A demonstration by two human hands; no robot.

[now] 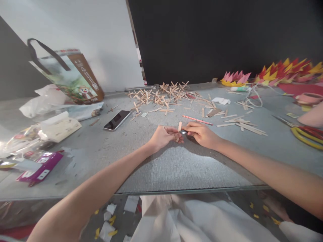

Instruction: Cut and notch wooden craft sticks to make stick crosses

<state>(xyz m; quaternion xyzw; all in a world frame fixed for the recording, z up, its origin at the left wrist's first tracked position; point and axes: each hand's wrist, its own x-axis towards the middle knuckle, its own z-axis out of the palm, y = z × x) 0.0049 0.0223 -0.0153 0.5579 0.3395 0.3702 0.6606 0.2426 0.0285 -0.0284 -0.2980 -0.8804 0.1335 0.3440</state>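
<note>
Near the middle of the grey table (151,171), my left hand (164,137) pinches a short flat wooden stick (180,126), which stands roughly upright between the fingertips. My right hand (202,133) is closed on a small dark tool (184,132) with a shiny tip, held right beside the stick. The tool is too small to name for certain. Both hands are close together, with their fingertips almost touching. Just beyond my right hand lies a pink patterned pencil (197,120).
Behind the hands is a pile of wooden sticks (166,97); loose sticks (248,127) lie right. A phone (117,120), bag (73,79) and purple packet (41,168) are left. Scissors (306,134) and folded paper pieces (285,72) are right.
</note>
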